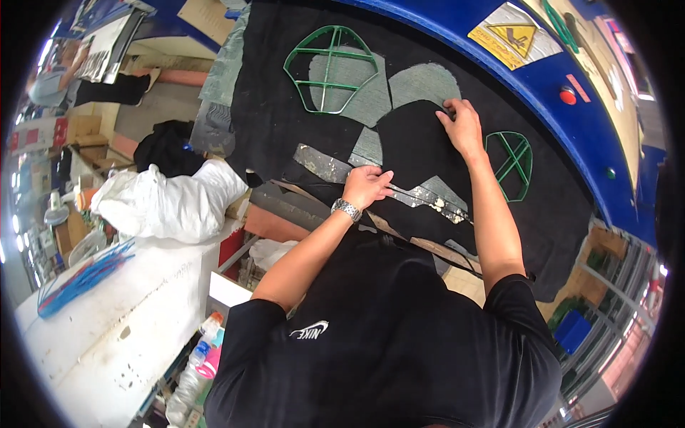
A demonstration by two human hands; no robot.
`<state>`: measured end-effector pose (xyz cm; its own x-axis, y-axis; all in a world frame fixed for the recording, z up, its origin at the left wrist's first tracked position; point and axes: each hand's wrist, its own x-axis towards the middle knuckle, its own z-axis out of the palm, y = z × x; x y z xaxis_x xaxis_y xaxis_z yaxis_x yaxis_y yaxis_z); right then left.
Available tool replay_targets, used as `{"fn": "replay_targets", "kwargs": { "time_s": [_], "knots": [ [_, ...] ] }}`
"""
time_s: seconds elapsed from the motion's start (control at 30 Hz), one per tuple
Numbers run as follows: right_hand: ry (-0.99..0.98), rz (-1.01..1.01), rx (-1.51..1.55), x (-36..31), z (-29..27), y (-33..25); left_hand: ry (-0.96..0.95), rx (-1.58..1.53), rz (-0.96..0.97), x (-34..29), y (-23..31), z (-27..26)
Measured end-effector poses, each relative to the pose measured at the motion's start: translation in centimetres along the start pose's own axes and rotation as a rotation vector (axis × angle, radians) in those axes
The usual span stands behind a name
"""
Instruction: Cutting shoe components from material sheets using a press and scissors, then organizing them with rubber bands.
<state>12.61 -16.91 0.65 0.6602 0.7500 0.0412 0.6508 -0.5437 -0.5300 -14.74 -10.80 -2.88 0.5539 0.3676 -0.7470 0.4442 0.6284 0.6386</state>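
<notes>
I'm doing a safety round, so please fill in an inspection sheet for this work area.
Surface: scuffed grey-green board, showing through openings in the black fabric.
Job's things: black fabric, spread wide; left green frame, partly over an opening; right green frame, beyond the right forearm.
Clutter: white sack at left; blue-and-red strands on the white table.
Hands: left hand at the fabric's near part; right hand at an opening's edge; firmness of grip unclear.
Cables: nothing seen for certain.
Surroundings: blue machine housing with red button and yellow warning sign; another person at upper left.
</notes>
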Motion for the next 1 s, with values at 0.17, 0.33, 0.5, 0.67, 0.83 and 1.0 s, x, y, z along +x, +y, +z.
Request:
{"fn": "replay_targets", "kwargs": {
  "time_s": [0.17,0.33,0.5,0.67,0.83,1.0],
  "knots": [
    [-0.232,0.033,0.060,1.8,-1.1,-0.7,0.256,0.040,0.095,-1.2,0.7,2.4],
    [-0.274,-0.078,-0.032,3.3,-0.6,0.6,0.375,0.152,0.185,-0.2,-1.1,3.2],
    [-0.228,-0.222,0.135,1.6,-0.6,-0.5,0.568,0.248,0.464,-2.4,-1.7,4.1],
    [-0.148,-0.435,0.336,-2.7,-2.5,-2.2,0.377,-0.273,0.479,-10.0,-2.9,4.0],
    [-0.635,-0.552,0.313,-6.9,-0.1,-11.0,0.565,-0.412,0.541,-17.7,-12.2,0.6],
    [-1.024,-0.881,0.346,-15.5,6.7,-20.9,0.862,-0.632,0.580,-24.9,-23.7,1.1]
  ]
}}
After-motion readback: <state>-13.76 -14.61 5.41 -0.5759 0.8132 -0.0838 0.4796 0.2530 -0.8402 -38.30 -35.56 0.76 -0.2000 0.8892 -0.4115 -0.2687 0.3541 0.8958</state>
